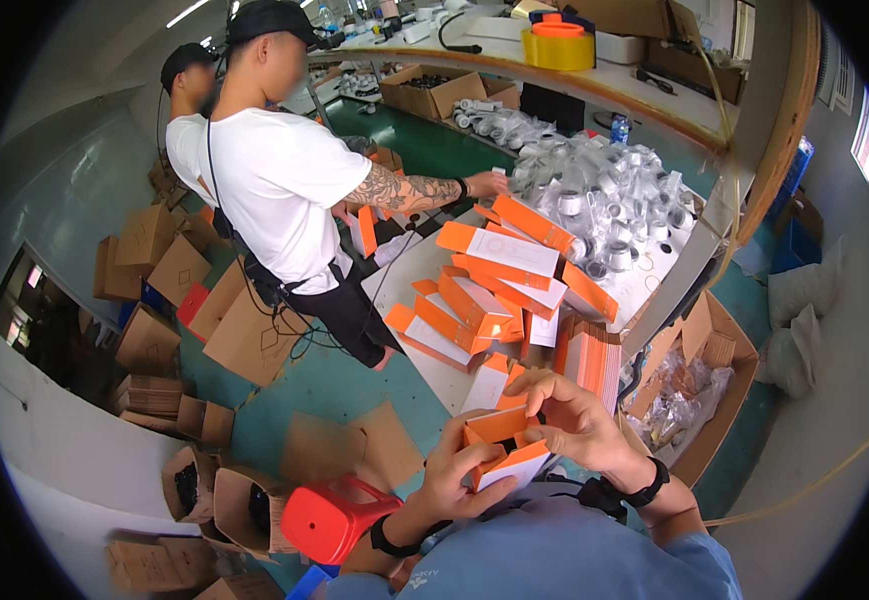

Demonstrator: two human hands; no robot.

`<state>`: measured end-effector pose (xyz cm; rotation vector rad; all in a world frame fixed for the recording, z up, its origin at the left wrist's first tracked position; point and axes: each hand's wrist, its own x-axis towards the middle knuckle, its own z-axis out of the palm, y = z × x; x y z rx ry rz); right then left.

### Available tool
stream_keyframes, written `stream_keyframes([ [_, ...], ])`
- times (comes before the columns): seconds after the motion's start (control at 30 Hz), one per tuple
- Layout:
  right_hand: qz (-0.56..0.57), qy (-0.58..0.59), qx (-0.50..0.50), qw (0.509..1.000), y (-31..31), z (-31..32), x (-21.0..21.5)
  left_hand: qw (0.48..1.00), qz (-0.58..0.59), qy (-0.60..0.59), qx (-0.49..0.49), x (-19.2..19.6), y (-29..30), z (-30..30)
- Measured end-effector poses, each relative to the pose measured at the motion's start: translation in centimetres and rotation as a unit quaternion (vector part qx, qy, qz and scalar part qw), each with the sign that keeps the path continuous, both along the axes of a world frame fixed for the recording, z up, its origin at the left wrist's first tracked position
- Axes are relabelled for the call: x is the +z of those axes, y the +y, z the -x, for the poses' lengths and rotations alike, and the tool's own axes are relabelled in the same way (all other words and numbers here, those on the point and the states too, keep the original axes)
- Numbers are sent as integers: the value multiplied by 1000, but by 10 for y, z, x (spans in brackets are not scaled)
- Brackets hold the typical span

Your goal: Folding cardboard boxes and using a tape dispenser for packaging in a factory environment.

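Close to my body, an orange and white carton box [523,465] stands with its top flaps raised and a dark gap showing inside. My left hand [452,472] is closed around its left and near sides. At the rim, my right hand [583,425] is closed on the box's right edge, thumb and bent fingers at a flap. Just beyond my hands, on the white table [410,290], lie several more orange and white boxes [500,252] in a loose heap. Beside them stands a tight row of flattened orange cartons [590,355].
Plastic-wrapped silver and white round parts [605,190] pile at the table's far end. Across the table a co-worker [295,170] reaches over it, another person behind. A red stool [330,520] and brown cartons [245,510] stand left; a carton of plastic bags [690,400] stands right.
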<state>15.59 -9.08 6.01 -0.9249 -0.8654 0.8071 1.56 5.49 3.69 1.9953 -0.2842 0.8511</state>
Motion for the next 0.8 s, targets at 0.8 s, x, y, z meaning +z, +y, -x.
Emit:
stream_keyframes([
  [0.8,53,96,-14,994,13,31,7,982,-1,58,178,-3,-10,1],
])
